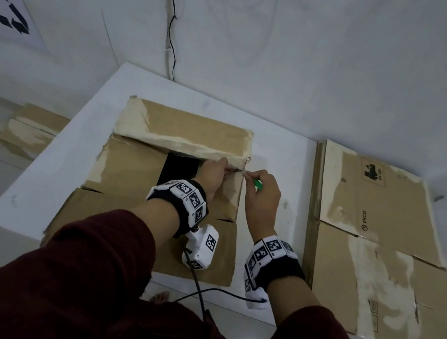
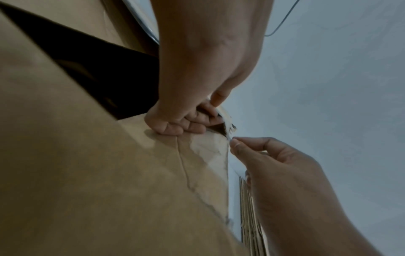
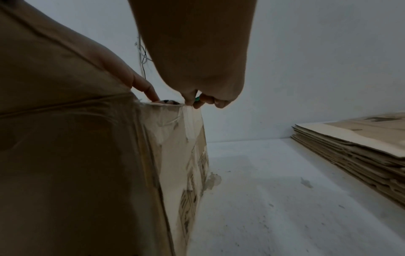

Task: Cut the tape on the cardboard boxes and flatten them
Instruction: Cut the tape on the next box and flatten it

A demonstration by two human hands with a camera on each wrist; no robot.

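While gripping the box corner, left hand; beside it, right hand clenched on green cutter. Probably light, stiff cardboard; best held near taped edge.

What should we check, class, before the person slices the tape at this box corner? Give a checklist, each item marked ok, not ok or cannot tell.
1. Left hand steadies the box at the corner: ok.
2. Right hand grips the green-handled cutter: ok.
3. Blade is out: cannot tell, fingers hide it.
4. Left fingers are away from the cut: not ok, they sit right beside it.
5. Table beside the box is free for flattening: ok.
6. Flattened stack lies apart: ok.
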